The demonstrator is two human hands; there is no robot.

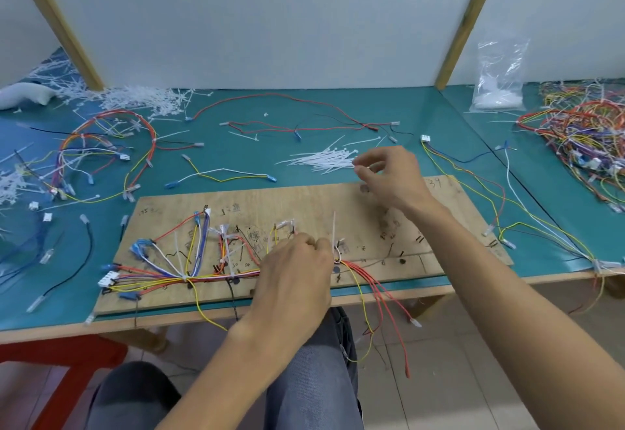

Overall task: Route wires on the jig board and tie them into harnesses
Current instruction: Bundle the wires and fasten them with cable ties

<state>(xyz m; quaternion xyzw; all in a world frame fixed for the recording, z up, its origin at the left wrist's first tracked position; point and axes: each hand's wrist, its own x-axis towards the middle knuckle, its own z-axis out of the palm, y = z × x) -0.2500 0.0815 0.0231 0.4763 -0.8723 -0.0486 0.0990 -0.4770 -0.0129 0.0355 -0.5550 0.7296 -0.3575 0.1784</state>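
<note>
A wooden jig board [338,199] lies at the table's front edge with a bundle of coloured wires [203,277] routed across its left half. My left hand [297,274] rests on the board's middle, fingers pinched on the wire bundle beside an upright white cable tie [334,230]. Red and yellow wire ends [382,301] hang off the front edge. My right hand [389,175] hovers past the board's far edge at a loose pile of white cable ties [324,160], thumb and finger pinched at the pile's right end; whether it holds one I cannot tell.
Finished harnesses [101,152] lie at the left and a big tangled heap [581,138] at the right. Loose wires [304,125] cross the green mat. Cut tie scraps [128,98] pile at the back left. A plastic bag [500,81] stands at the back right.
</note>
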